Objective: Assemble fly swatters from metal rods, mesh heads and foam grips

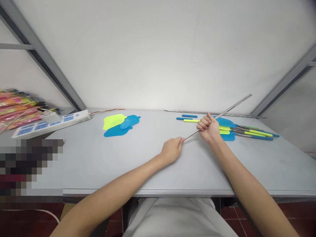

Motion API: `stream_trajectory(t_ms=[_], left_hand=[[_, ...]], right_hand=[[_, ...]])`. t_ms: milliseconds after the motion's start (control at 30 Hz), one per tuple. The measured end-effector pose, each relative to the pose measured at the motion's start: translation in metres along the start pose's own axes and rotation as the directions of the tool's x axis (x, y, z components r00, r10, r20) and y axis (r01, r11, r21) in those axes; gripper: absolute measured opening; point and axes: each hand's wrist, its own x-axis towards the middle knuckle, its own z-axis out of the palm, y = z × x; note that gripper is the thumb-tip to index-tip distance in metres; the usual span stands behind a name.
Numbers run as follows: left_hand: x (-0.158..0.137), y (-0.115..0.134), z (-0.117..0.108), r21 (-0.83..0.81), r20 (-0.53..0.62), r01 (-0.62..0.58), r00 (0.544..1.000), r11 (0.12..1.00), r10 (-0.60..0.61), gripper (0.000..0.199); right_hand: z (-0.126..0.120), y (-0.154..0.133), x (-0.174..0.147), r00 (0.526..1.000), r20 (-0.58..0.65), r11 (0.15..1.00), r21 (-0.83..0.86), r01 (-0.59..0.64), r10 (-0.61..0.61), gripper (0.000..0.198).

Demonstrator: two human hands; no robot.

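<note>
A thin, shiny metal rod [233, 107] slants up to the right above the table. My left hand [172, 149] is closed around its lower left end, so that tip is hidden. Further up, my right hand [209, 127] wraps its fingers round the same rod. Just behind and beside my right hand lie several fly swatters [261, 132] with blue and yellow heads and handles. Loose blue handles [189, 116] and a yellow handle [190, 120] rest left of that hand. Left of my hands are a yellow swatter head [114, 121] and two blue swatter heads [117, 132], partly overlapping.
More metal rods [177, 111] lie along the back of the grey table [138, 174], against the white wall. At the left stand a white power strip [54, 124] and a pile of colourful plastic packages [17, 107]. Grey metal posts [283, 85] flank the table.
</note>
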Motion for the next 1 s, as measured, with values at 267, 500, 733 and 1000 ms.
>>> stream_trajectory(t_ms=[267,500,733,1000], left_hand=[[0.003,-0.002,0.000,-0.116,-0.015,0.054,0.998,0.992,-0.056,0.040],[0.004,-0.001,-0.002,-0.173,0.017,0.085,0.996,0.981,-0.083,0.038],[0.006,-0.002,-0.004,-0.202,0.028,0.081,0.997,0.976,-0.077,0.036],[0.006,-0.002,-0.003,-0.203,0.027,0.065,0.998,0.977,-0.060,0.035]], right_hand=[[-0.005,0.004,-0.001,0.997,0.063,0.999,0.010,0.033,-0.033,0.048],[-0.005,0.006,-0.002,0.996,0.064,0.998,0.026,0.060,-0.062,0.048],[-0.004,0.009,-0.003,0.994,0.072,0.996,0.022,0.085,-0.086,0.048],[-0.002,0.008,-0.005,0.993,0.079,0.996,-0.007,0.089,-0.088,0.048]])
